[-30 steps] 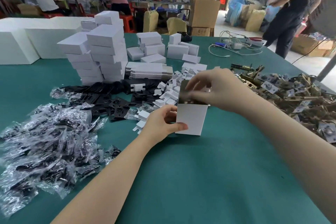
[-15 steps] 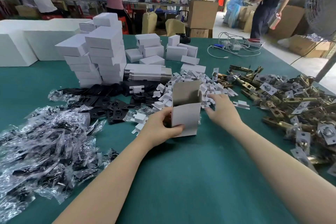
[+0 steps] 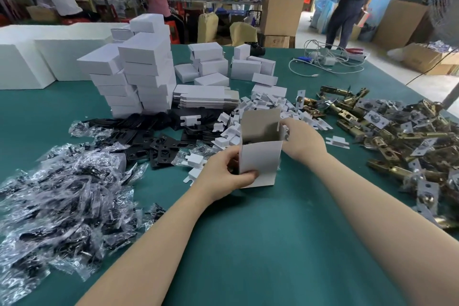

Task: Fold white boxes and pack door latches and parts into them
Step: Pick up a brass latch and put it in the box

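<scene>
A white box (image 3: 258,164) stands upright on the green table (image 3: 273,243), its top open and its brown-lined flap raised. My left hand (image 3: 223,174) grips its lower left corner. Something dark lies inside the box. My right hand (image 3: 301,140) is at the box's upper right edge, fingertips partly hidden behind the flap, pinching a small white cardboard insert (image 3: 286,131). Behind the box lies a heap of white inserts (image 3: 268,107). Brass door latches (image 3: 397,136) are piled at the right.
Bagged black parts (image 3: 62,201) spread over the left. Black plates (image 3: 154,141) lie beyond them. Stacked folded boxes (image 3: 139,74) and flat box blanks (image 3: 206,97) stand behind. Cables (image 3: 325,62) lie far right. People work in the background.
My right hand left the box top, reached into the insert heap, and has come back to the box's right edge. The left hand keeps hold of the box.
</scene>
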{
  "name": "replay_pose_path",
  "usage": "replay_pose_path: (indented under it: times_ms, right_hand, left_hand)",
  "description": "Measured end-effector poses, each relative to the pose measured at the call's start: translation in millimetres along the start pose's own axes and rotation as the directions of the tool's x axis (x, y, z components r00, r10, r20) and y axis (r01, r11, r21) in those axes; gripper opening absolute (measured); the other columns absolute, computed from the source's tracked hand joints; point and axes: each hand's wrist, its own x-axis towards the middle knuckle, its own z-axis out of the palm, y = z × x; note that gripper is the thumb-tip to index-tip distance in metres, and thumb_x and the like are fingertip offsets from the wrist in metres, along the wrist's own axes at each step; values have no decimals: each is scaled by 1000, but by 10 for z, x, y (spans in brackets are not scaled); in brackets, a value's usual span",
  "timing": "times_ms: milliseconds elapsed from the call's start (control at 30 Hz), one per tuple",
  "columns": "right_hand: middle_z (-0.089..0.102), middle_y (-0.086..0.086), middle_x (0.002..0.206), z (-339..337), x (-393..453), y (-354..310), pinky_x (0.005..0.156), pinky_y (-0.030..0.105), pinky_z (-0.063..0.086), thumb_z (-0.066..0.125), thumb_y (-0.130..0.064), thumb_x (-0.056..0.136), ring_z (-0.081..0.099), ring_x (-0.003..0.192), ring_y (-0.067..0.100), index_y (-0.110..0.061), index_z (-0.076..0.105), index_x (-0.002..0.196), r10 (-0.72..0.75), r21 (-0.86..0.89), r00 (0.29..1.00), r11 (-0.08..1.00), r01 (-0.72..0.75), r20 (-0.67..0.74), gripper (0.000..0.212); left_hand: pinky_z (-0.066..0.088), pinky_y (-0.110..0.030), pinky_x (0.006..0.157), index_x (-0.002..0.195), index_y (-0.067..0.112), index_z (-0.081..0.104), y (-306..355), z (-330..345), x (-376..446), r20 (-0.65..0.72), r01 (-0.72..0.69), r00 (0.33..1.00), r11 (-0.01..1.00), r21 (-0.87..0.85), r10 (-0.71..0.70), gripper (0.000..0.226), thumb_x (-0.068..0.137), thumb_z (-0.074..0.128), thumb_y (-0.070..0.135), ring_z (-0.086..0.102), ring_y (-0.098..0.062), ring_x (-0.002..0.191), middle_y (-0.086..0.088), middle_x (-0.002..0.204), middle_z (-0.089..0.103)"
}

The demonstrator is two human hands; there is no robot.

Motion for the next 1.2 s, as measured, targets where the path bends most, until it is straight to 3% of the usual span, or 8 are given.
replay_pose_path:
  times_ms: [200, 400, 533, 700, 900, 1100, 1200]
  right_hand:
    - [53, 12, 124, -10, -63, 9, 73, 36, 36, 52, -21, 91, 54, 111, 36, -21, 48, 126, 64, -236, 992, 968, -88, -108, 35]
    - [49, 14, 127, 23, -60, -39, 78, 41, 45, 49, -27, 97, 51, 115, 37, -13, 57, 120, -8, -252, 1000, 968, 3, -20, 28]
    - [43, 16, 133, 60, -54, -48, 83, 46, 48, 48, -18, 97, 52, 115, 39, -8, 52, 125, 17, -231, 1000, 973, -20, -16, 30]
    - [45, 18, 128, 46, -33, -19, 71, 37, 39, 52, -9, 94, 55, 112, 38, -3, 52, 126, 58, -317, 997, 946, -71, -53, 32]
    - [54, 13, 122, -8, -8, 65, 72, 35, 45, 47, -8, 93, 56, 107, 35, -14, 56, 120, 62, -233, 998, 970, -66, -24, 29]
    - [62, 10, 115, -47, -54, 98, 82, 38, 48, 61, -26, 91, 57, 106, 30, -15, 59, 120, -42, 60, 992, 997, 49, -116, 31]
    - [61, 11, 118, -14, -62, 102, 83, 36, 48, 65, -31, 89, 57, 106, 31, -15, 59, 121, -18, 9, 1000, 1000, 18, -21, 36]
  left_hand:
    - [44, -8, 65, 99, 60, 61, -1, 7, -8, 9, 5, 1000, 1000, -9, -5, 45, 63, 74, 35, 58, 4, 68, 22, 89, 69]
    - [44, -8, 65, 100, 59, 62, 18, 8, -13, 14, 4, 1000, 1000, -9, -4, 45, 64, 73, 35, 58, 5, 68, 21, 90, 69]
    - [44, -8, 64, 99, 61, 61, 28, 2, -16, 21, 4, 1000, 1000, -11, -4, 45, 67, 74, 31, 58, 6, 67, 22, 90, 69]
    - [43, -8, 64, 96, 61, 61, 35, 5, -15, 19, 6, 1000, 1000, -4, -6, 45, 67, 74, 30, 57, 5, 66, 22, 89, 69]
    - [44, -8, 64, 97, 59, 62, 31, 5, -16, 24, 17, 1000, 1000, -8, -17, 43, 67, 74, 30, 57, 5, 65, 21, 90, 69]
    - [43, -7, 64, 96, 61, 61, 55, -5, -17, 25, 7, 1000, 1000, 12, -8, 46, 68, 74, 28, 57, 7, 66, 26, 88, 68]
    - [44, -8, 65, 96, 61, 61, 53, 0, -19, 26, 7, 1000, 1000, 9, -7, 45, 68, 75, 28, 58, 6, 67, 25, 90, 69]
